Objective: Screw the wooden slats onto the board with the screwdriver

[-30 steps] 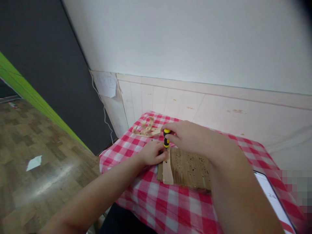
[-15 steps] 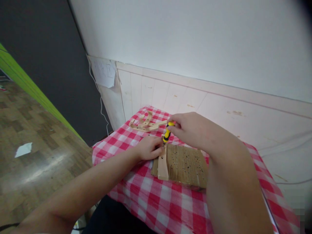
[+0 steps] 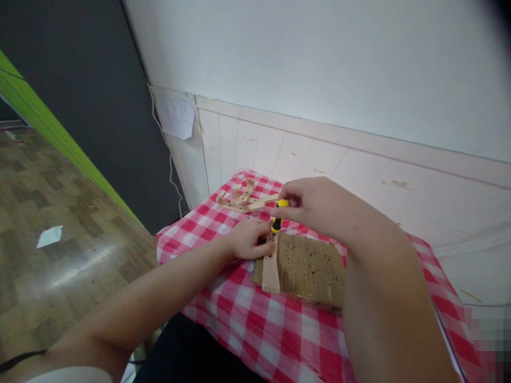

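Note:
My right hand (image 3: pixel 315 205) is closed round a small yellow-and-black screwdriver (image 3: pixel 278 220), held nearly upright with its tip down on the far end of a pale wooden strip (image 3: pixel 271 268). The strip lies along the left edge of a brown board (image 3: pixel 311 268) dotted with small holes. My left hand (image 3: pixel 249 239) rests on the cloth beside the strip's far end, fingers curled against the screwdriver's tip; what they pinch is hidden.
The table has a red-and-white checked cloth (image 3: pixel 279 324). A pale wooden frame piece with holes (image 3: pixel 241 199) lies at the far left corner. White panelled wall behind; a paper sheet (image 3: pixel 175 114) and a white cable (image 3: pixel 171 170) hang there. Wooden floor at left.
The view has shifted slightly. My right hand has turned on the screwdriver handle, which stays on the strip's far end. My left hand stays beside it.

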A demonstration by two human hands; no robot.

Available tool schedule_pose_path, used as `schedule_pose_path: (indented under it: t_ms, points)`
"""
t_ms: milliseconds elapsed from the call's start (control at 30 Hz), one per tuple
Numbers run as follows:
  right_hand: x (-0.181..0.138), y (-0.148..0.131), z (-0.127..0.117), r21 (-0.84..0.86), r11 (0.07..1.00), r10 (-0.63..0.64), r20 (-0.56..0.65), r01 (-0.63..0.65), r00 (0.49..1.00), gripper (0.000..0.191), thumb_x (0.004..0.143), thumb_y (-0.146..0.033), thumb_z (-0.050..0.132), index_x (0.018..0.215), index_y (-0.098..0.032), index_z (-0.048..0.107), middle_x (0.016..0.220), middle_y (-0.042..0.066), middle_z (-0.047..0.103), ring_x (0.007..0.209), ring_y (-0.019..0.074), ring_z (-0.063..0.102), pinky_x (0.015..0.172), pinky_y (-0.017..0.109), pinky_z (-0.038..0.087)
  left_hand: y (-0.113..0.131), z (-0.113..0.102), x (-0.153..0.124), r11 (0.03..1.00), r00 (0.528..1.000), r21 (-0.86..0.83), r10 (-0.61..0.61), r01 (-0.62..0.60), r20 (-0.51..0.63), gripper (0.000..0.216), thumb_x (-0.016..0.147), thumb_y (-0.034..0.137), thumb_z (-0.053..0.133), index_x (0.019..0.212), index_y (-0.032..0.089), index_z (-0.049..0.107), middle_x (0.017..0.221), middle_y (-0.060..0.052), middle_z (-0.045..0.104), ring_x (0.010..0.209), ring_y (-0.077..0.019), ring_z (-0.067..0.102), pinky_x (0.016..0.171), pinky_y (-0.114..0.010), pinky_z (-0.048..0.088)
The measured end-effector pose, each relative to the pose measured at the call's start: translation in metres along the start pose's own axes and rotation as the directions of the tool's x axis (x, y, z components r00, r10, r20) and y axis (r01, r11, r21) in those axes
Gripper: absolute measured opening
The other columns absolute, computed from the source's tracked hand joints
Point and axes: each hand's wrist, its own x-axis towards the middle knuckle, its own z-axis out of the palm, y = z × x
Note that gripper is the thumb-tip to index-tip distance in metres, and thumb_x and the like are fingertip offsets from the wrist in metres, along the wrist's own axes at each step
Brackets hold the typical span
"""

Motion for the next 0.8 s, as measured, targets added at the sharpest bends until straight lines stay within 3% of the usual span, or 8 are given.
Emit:
schedule_pose_path:
  t_ms: [100, 267, 333, 467, 700, 800]
  points:
    - [0.003, 0.0, 0.003, -0.062, 0.995, 0.071, -0.034, -0.073, 0.997, 0.029, 0.084, -0.045, 0.058, 0.075, -0.019, 0.064, 0.067, 0.002, 0.062, 0.055, 0.0128, 0.046, 0.051, 0.027, 0.03, 0.001, -0.002, 0.0, 1.0, 1.0, 0.009, 0.025, -0.025, 0.017, 0.038, 0.085, 0.055, 0.049, 0.078, 0.018, 0.051, 0.073, -0.005, 0.059, 0.064, -0.0161, 0.052, 0.058, -0.028, 0.04]
    - [0.002, -0.002, 0.0, 0.092, 0.995, -0.03, 0.054, 0.025, 0.998, 0.019, 0.088, -0.03, 0.053, 0.091, -0.022, 0.07, 0.084, 0.002, 0.071, 0.066, 0.0127, 0.057, 0.06, 0.025, 0.038, 0.001, -0.003, 0.0, 0.999, 0.999, 0.042, 0.018, -0.02, 0.041, 0.043, 0.085, 0.06, 0.049, 0.08, 0.017, 0.053, 0.073, -0.004, 0.058, 0.061, -0.0152, 0.05, 0.055, -0.028, 0.036]
    - [0.0, -0.004, -0.003, 0.094, 0.996, -0.003, 0.076, -0.004, 0.997, 0.022, 0.088, -0.028, 0.054, 0.096, -0.023, 0.073, 0.087, 0.002, 0.073, 0.069, 0.0135, 0.06, 0.063, 0.026, 0.04, 0.001, -0.003, -0.001, 0.999, 0.999, 0.049, 0.004, -0.006, 0.046, 0.042, 0.085, 0.059, 0.049, 0.08, 0.018, 0.052, 0.074, -0.004, 0.058, 0.061, -0.0148, 0.05, 0.055, -0.028, 0.036]
    - [-0.001, -0.003, -0.005, 0.014, 0.995, 0.099, 0.077, -0.1, 0.992, 0.022, 0.085, -0.034, 0.056, 0.087, -0.021, 0.075, 0.074, 0.003, 0.071, 0.059, 0.0135, 0.056, 0.056, 0.027, 0.037, 0.003, -0.003, 0.0, 0.998, 0.998, 0.054, -0.019, 0.016, 0.054, 0.044, 0.084, 0.061, 0.049, 0.076, 0.018, 0.05, 0.071, -0.003, 0.057, 0.058, -0.0133, 0.047, 0.053, -0.027, 0.033]
    - [-0.011, -0.003, -0.01, 0.012, 0.995, 0.095, 0.122, -0.097, 0.988, 0.018, 0.083, -0.028, 0.055, 0.081, -0.022, 0.072, 0.069, 0.0, 0.068, 0.053, 0.011, 0.052, 0.053, 0.026, 0.034, 0.001, -0.001, 0.001, 0.999, 0.999, 0.038, -0.011, 0.009, 0.047, 0.043, 0.083, 0.06, 0.051, 0.076, 0.018, 0.051, 0.073, -0.003, 0.058, 0.062, -0.0139, 0.051, 0.055, -0.026, 0.036]
    - [-0.01, -0.003, -0.01, -0.093, 0.986, 0.143, 0.084, -0.135, 0.986, 0.03, 0.084, -0.041, 0.056, 0.065, -0.02, 0.067, 0.058, 0.002, 0.062, 0.049, 0.0117, 0.048, 0.05, 0.028, 0.031, 0.0, 0.0, 0.001, 0.999, 0.998, 0.046, -0.024, 0.022, 0.05, 0.045, 0.083, 0.062, 0.05, 0.076, 0.017, 0.052, 0.073, -0.003, 0.059, 0.062, -0.0137, 0.05, 0.055, -0.026, 0.035]
